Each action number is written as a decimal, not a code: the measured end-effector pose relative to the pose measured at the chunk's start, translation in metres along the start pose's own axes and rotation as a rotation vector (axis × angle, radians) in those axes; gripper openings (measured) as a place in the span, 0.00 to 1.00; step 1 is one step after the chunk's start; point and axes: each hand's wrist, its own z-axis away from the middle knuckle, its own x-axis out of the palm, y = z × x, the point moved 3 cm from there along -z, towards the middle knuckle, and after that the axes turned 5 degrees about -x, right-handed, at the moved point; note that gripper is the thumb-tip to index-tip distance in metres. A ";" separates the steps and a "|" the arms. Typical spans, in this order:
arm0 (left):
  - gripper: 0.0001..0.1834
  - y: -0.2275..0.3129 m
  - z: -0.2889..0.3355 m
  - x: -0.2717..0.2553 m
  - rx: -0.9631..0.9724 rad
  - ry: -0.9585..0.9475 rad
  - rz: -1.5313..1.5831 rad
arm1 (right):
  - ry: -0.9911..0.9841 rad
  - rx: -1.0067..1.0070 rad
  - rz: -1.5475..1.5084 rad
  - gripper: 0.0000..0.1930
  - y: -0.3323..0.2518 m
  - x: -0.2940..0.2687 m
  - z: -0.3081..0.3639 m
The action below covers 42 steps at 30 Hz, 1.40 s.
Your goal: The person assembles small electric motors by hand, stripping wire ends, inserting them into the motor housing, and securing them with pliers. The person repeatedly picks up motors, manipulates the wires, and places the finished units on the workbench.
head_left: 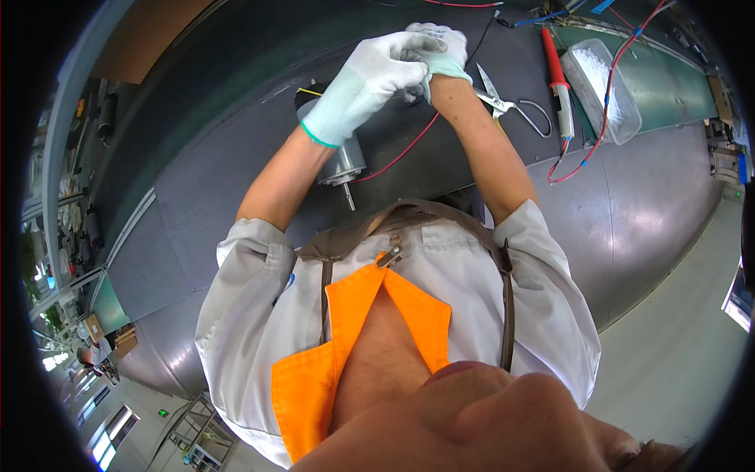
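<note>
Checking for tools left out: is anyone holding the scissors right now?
No, the scissors lie on the dark mat, apart from both gloved hands.

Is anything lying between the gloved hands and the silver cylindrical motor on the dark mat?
Nothing visible. The left hand grips the right hand directly above the silver cylindrical motor; only the left forearm crosses over it. The scissors lie off to the right.

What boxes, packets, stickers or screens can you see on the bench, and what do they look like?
Clear plastic tub: far right of the bench, long and see-through, white bits inside.
Cardboard boxes: far left edge, small and brown.
No stickers, signs or screens clear enough to tell.
</note>
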 end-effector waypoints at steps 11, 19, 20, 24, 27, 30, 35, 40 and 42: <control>0.15 -0.031 0.007 0.008 -0.122 0.105 -0.278 | -0.118 -0.112 0.171 0.14 -0.010 0.021 -0.003; 0.13 0.005 0.011 0.021 0.786 0.458 -1.451 | 0.069 -0.178 0.154 0.14 -0.021 0.030 0.013; 0.12 0.002 0.002 0.022 0.762 0.427 -1.526 | 0.173 -0.239 0.198 0.13 -0.028 0.032 0.024; 0.10 0.007 -0.009 0.061 0.829 0.300 -1.810 | 0.264 -0.151 0.195 0.14 -0.020 0.054 -0.007; 0.20 -0.012 0.035 0.089 0.980 -0.042 -1.562 | 0.302 -0.090 -0.084 0.18 -0.005 0.053 -0.023; 0.17 -0.060 0.055 0.128 1.317 -0.119 -1.307 | 0.572 -0.181 -0.548 0.18 0.034 0.052 -0.032; 0.10 0.020 0.064 0.004 0.745 0.552 -1.184 | 0.395 -0.203 -1.311 0.17 0.059 0.032 0.017; 0.29 -0.083 0.114 -0.091 0.053 0.892 -0.239 | 0.114 -0.560 -1.031 0.35 -0.016 0.050 0.068; 0.38 -0.115 0.118 -0.084 -0.019 0.775 -0.026 | 0.076 -0.503 -0.685 0.38 -0.031 0.058 0.072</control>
